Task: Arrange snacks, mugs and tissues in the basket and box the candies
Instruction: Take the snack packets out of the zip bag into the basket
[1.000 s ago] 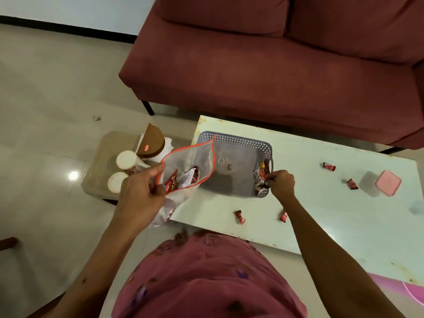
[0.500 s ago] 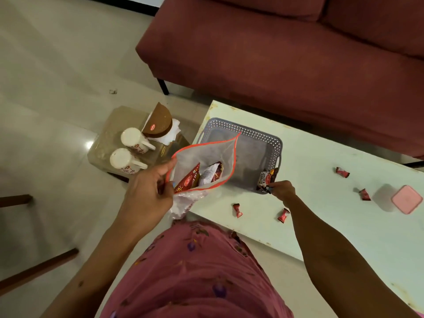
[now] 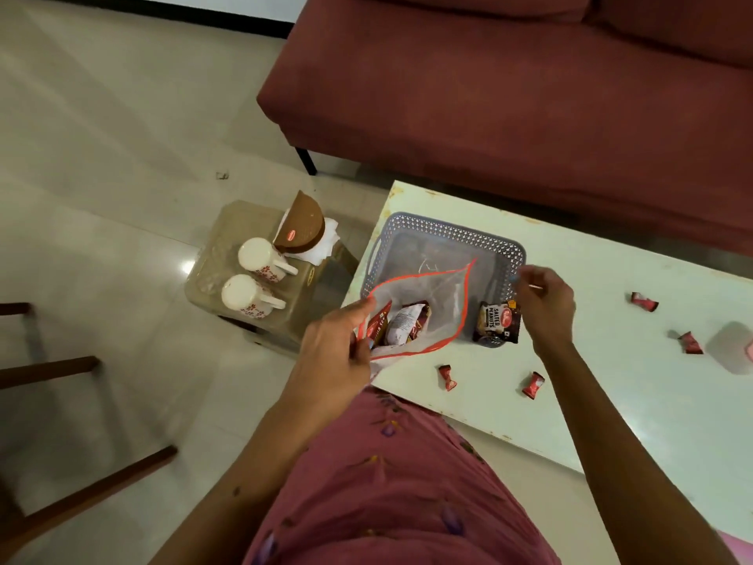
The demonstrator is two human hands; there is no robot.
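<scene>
My left hand (image 3: 332,348) grips the near edge of a clear zip bag (image 3: 436,311) with a red rim, held open over the grey basket (image 3: 444,234). Snack packets (image 3: 401,326) lie inside the bag. A salted peanuts packet (image 3: 498,322) leans upright in the basket's near right corner. My right hand (image 3: 544,305) hovers just right of it, fingers loosely apart and holding nothing. Several red wrapped candies, one of them (image 3: 447,377), are scattered on the pale table (image 3: 611,381). Two white mugs (image 3: 254,279) and a brown tissue holder (image 3: 300,230) stand on a low stool.
A pink-lidded candy box (image 3: 733,346) sits at the table's right edge, partly cut off. A dark red sofa (image 3: 509,83) runs behind the table. Wooden chair legs (image 3: 61,442) show at the left, over a tiled floor.
My right hand has let go of the peanuts packet, which now leans in the basket corner, and has lifted away to the right. The bag stays held open by my left hand.
</scene>
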